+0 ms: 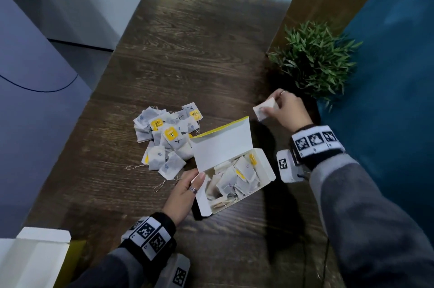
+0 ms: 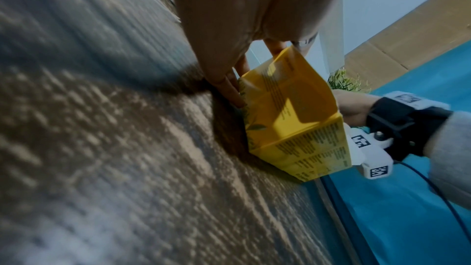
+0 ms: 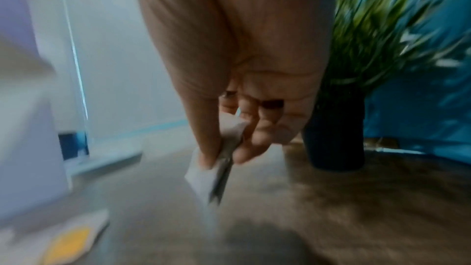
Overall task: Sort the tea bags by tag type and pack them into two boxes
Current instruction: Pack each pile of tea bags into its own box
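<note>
An open yellow box (image 1: 220, 146), white inside, stands mid-table with several tea bags (image 1: 237, 177) in it. My left hand (image 1: 185, 191) grips the box's near-left end, thumb on the rim; the left wrist view shows its fingers (image 2: 230, 90) against the box's yellow side (image 2: 293, 116). A loose pile of tea bags (image 1: 168, 139), some with yellow tags, lies left of the box. My right hand (image 1: 285, 109) hovers beyond the box's far right corner and pinches a white tea bag (image 1: 264, 109), seen edge-on as tea bag (image 3: 219, 168) in the right wrist view.
A potted green plant (image 1: 314, 59) in a dark pot (image 3: 336, 136) stands just right of my right hand. A second white box (image 1: 35, 257) sits at the table's near-left corner. A blue surface (image 1: 394, 99) borders the table on the right.
</note>
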Motion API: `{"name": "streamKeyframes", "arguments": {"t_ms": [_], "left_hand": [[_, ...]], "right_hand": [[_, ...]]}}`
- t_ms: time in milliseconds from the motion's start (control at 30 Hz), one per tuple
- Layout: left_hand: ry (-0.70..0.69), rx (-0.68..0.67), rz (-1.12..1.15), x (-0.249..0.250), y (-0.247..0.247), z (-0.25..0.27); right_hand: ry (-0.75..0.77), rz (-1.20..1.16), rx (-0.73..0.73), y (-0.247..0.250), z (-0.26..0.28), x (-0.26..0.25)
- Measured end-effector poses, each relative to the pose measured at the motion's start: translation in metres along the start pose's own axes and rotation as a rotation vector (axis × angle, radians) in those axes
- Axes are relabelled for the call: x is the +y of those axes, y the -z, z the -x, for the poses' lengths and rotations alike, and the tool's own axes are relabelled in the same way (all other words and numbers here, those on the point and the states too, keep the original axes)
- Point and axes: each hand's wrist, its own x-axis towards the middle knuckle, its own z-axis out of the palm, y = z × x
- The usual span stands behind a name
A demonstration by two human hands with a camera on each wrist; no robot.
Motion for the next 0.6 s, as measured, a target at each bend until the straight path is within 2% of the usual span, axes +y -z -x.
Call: {"name": "streamKeyframes", "arguments": {"t_ms": [67,233,300,467,533,600], "left_hand": [[0.002,0.008,0.019,0.003,-0.002,0.001],[-0.015,0.012,0.057,0.010,-0.003,0.004],[-0.003,0.021,0.061,0.007,-0.003,0.003],[0.021,0.030,0.067,0.007,-0.004,0.002],[0.032,0.027,0.065,0.006,-0.003,0.003],[0.045,0.017,0.060,0.005,-0.002,0.002]], "right_hand": [[0.050,-0.140,0.085,0.010,0.034,-0.007],[0.004,-0.149,0.054,-0.021,0.105,-0.004],[-0.036,-0.134,0.061,-0.046,0.117,0.002],[-0.199,0.009,0.255,-0.082,0.135,0.019],[-0.220,0.068,0.214,-0.080,0.141,0.021],[-0.161,0.033,0.200,-0.075,0.145,0.027]]}}
